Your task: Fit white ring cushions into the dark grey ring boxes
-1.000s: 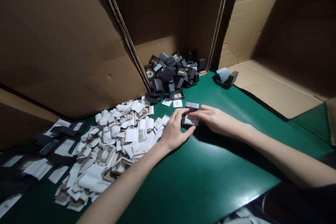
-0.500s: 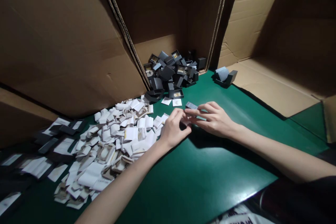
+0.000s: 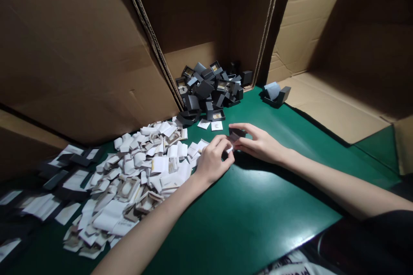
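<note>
My two hands meet above the green table. The fingers of my right hand are closed around a small dark box, partly covered by the fingers. Pinched in my left hand, right beside that box, is a small white paper piece; most of it is hidden. To the left of my left hand spreads a heap of folded white paper inserts. Just beyond my hands lie two small white cards.
Small dark boxes, several of them open, are piled at a large carton's mouth. An open dark box stands alone at the right. More dark boxes with white papers lie at left. Cardboard walls surround the green table.
The dark box has tilted between my right fingers, and my right index finger now stretches along its far edge. A white piece has come into sight at my left fingertips.
</note>
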A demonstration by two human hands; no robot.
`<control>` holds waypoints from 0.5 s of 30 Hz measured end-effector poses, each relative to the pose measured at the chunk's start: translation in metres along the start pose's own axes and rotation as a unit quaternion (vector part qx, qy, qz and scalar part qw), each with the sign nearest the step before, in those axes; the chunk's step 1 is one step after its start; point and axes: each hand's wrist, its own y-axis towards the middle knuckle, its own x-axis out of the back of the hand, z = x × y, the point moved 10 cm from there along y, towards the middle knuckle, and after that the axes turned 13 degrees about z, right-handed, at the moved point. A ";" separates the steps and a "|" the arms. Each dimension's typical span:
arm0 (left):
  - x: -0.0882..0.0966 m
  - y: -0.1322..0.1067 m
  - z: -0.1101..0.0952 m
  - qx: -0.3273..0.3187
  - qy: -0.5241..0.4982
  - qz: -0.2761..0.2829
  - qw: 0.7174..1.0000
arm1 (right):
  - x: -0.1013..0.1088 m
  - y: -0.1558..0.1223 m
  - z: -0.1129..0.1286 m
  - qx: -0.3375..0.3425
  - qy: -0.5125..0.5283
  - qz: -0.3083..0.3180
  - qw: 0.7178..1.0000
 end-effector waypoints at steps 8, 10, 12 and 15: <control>0.002 0.001 -0.007 0.000 0.030 -0.005 1.000 | -0.004 0.000 -0.003 -0.038 -0.022 0.001 0.999; 0.001 0.001 -0.008 0.008 0.050 -0.007 0.999 | -0.006 0.000 -0.003 -0.044 -0.034 0.014 0.998; 0.000 0.001 -0.009 0.012 0.068 -0.007 0.998 | -0.006 0.000 -0.002 -0.044 -0.045 0.020 0.998; -0.001 0.002 -0.009 0.018 0.089 -0.007 0.996 | -0.006 0.000 -0.001 -0.043 -0.049 0.018 0.998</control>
